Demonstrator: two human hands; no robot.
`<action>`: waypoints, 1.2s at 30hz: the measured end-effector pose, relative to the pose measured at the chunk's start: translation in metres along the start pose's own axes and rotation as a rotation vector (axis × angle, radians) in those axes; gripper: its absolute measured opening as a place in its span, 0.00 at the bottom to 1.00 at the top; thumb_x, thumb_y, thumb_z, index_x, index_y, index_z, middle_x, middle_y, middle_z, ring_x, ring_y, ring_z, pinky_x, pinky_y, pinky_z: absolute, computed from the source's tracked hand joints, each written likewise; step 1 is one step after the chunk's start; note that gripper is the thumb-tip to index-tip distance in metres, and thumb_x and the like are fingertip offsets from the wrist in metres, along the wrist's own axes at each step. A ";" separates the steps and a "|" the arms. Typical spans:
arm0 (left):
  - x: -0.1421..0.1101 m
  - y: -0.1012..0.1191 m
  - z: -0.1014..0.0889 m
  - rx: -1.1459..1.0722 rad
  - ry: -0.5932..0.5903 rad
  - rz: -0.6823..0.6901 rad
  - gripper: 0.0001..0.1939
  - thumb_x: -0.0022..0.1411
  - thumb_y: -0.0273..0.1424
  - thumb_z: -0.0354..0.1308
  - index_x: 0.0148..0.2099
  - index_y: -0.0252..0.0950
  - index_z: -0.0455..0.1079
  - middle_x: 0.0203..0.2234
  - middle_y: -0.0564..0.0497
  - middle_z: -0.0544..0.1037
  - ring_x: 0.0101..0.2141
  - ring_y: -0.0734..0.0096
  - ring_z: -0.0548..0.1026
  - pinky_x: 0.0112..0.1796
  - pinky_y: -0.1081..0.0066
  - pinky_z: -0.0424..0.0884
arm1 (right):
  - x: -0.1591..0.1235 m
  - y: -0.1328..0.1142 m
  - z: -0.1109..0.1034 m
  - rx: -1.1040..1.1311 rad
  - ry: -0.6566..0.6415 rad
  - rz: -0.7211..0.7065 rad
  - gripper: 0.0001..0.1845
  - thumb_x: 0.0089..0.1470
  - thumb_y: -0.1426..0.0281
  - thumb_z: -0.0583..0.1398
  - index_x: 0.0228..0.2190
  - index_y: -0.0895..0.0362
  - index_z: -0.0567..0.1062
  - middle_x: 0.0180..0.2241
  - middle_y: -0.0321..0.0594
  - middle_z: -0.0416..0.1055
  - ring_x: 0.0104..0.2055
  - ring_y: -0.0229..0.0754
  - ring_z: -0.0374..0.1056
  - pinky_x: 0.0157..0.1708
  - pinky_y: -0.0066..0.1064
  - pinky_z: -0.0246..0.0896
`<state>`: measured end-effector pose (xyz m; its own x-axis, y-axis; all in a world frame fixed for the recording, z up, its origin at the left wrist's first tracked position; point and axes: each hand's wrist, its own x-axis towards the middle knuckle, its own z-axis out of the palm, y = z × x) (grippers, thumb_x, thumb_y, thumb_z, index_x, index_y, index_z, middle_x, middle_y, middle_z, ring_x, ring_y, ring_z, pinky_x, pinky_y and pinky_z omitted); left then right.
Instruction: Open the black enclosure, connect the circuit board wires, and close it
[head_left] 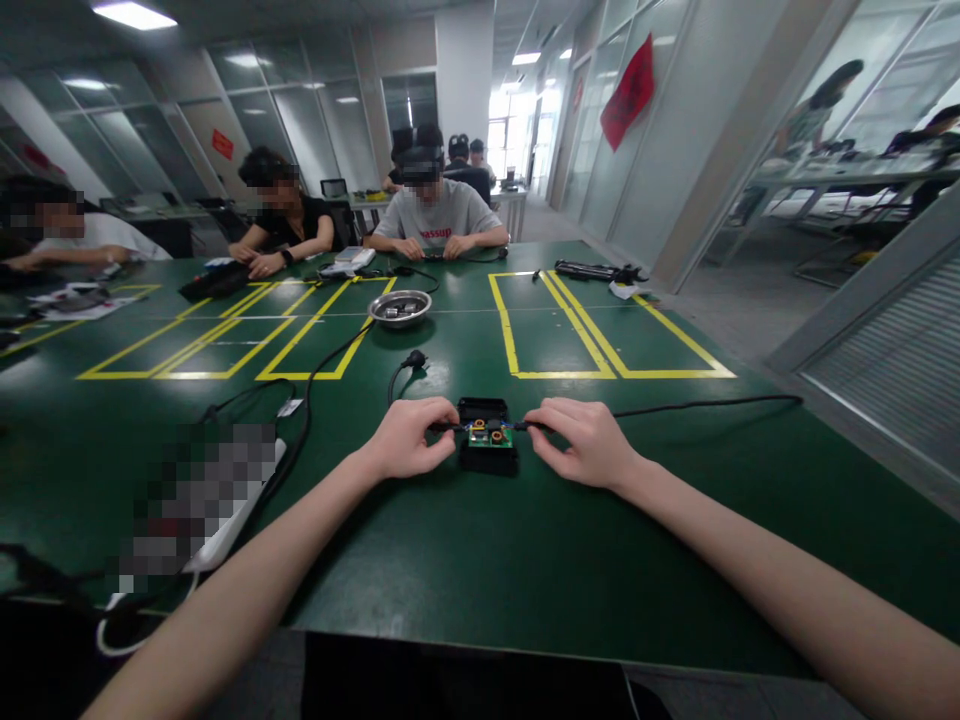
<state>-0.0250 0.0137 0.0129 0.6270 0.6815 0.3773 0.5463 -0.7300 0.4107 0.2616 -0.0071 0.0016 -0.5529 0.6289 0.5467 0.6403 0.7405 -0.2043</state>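
Observation:
Between my hands is a small green circuit board [489, 434] with copper-wound coils on it. It sits over an opened black plastic case [484, 408], whose dark edges show behind and in front of the board. My left hand [420, 437] is closed, pinching the black cable that joins the board's left side. On the other side my right hand [581, 440] pinches the cable at the board's right end. From there the black cable [705, 404] runs off to the right across the table. A black plug [415, 360] on a short curve of cable lies beyond my left hand.
A metal bowl [400, 309] with small metal parts stands farther back on the green table [465, 580]. Yellow tape [566, 374] marks rectangles there. A blurred-out object with a white edge [240, 505] and cables lie at left. Several people sit around the far side.

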 end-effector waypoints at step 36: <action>0.000 -0.005 0.000 0.080 -0.188 -0.050 0.07 0.61 0.30 0.58 0.36 0.35 0.77 0.30 0.50 0.77 0.30 0.70 0.74 0.33 0.73 0.66 | 0.000 0.011 0.006 0.008 -0.258 -0.087 0.09 0.65 0.69 0.56 0.37 0.56 0.76 0.33 0.42 0.76 0.31 0.41 0.72 0.30 0.30 0.59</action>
<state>-0.0280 0.0173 0.0104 0.6866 0.7009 0.1934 0.6171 -0.7024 0.3547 0.2653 0.0022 -0.0056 -0.7238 0.6020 0.3371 0.5809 0.7954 -0.1730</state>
